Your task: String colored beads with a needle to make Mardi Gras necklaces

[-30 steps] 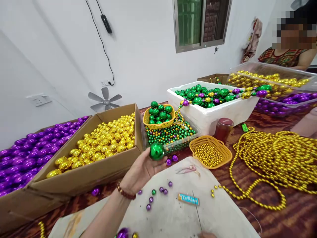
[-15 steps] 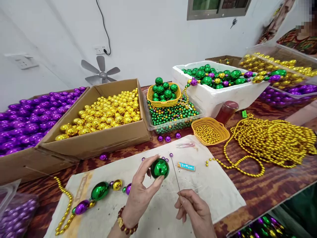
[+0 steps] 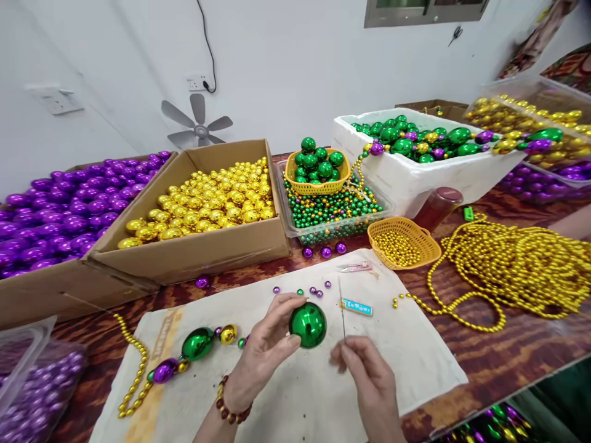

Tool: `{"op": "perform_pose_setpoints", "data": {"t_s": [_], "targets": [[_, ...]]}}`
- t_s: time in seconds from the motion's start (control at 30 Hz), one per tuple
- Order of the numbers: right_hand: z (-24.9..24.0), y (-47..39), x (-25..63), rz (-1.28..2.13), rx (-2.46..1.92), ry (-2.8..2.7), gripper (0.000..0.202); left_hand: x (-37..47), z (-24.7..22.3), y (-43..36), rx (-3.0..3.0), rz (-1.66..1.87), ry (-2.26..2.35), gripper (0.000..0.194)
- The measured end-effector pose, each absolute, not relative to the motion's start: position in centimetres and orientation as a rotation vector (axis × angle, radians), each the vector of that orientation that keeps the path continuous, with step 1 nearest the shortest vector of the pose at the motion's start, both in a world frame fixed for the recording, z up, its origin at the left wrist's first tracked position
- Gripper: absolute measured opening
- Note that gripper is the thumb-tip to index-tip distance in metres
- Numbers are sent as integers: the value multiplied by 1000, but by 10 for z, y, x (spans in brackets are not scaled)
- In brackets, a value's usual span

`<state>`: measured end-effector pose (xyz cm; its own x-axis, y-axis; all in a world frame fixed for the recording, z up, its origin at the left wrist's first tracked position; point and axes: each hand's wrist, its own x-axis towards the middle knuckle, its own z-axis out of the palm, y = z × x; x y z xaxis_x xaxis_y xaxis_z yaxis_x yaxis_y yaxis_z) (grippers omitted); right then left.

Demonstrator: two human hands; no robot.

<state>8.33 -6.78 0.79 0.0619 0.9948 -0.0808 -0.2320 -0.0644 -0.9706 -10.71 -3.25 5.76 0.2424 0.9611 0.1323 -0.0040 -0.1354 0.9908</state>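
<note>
Between thumb and fingertips of my left hand [image 3: 263, 344] is a large shiny green ball bead [image 3: 308, 325], held over the white cloth. My right hand [image 3: 364, 375] pinches the lower end of a long thin needle [image 3: 342, 307], which points upward just right of the bead and apart from it. Some fingers of the right hand are blurred. Left of my wrist lies a bead strand with a green oval bead [image 3: 197, 343], a purple bead [image 3: 165, 371], a gold bead [image 3: 228, 334] and a chain of small gold beads [image 3: 138, 381].
Several small purple beads [image 3: 327, 284], a pair of pink snips [image 3: 355, 267] and a blue packet [image 3: 357, 307] lie on the cloth [image 3: 415, 357]. Behind stand a carton of gold beads [image 3: 221, 249], an orange basket [image 3: 429, 246] and a white foam box [image 3: 383, 184]. Gold chains [image 3: 521, 264] are heaped right.
The needle in my right hand has swung from leaning left to nearly upright. My left hand still holds the green bead. The whole view has shifted slightly.
</note>
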Motion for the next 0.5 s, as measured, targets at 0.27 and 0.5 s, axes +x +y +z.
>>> {"op": "perform_pose_setpoints", "data": {"t_s": [0.27, 0.5], "targets": [[25, -43, 67, 1200, -1065, -911, 15, -97, 43, -46, 1755, 968, 1102, 44], [10, -44, 54, 1056, -1139, -870, 13, -68, 11, -63, 1821, 1143, 1433, 56]]}}
